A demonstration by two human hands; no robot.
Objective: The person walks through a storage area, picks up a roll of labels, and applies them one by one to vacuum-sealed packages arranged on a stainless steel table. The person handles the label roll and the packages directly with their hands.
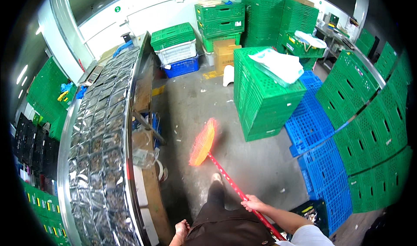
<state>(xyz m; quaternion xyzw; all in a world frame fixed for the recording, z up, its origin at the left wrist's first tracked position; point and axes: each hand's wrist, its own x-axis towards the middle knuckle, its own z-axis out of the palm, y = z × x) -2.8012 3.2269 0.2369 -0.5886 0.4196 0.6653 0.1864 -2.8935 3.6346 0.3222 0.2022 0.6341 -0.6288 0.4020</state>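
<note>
the person's right hand (254,204) has its fingers wrapped tight round the red handle of a broom (230,178), partway along its length, so the shaft slants up and to the left and the orange bristle head (203,144) meets the grey concrete floor (260,159) just ahead of the person's foot. gripping it there, with the top end running back past the forearm, looks suited to dragging the head across the floor, where small pale scraps lie scattered. the left hand (180,228) hangs low beside the dark apron, near the edge of the long table (143,172); it holds nothing, and whether its fingers are spread or curled cannot be told. the table carries rows of silvery packed pouches (102,150). a stack of green crates (263,98) stands well apart beyond the broom, blue crates (312,124) beside it.
</note>
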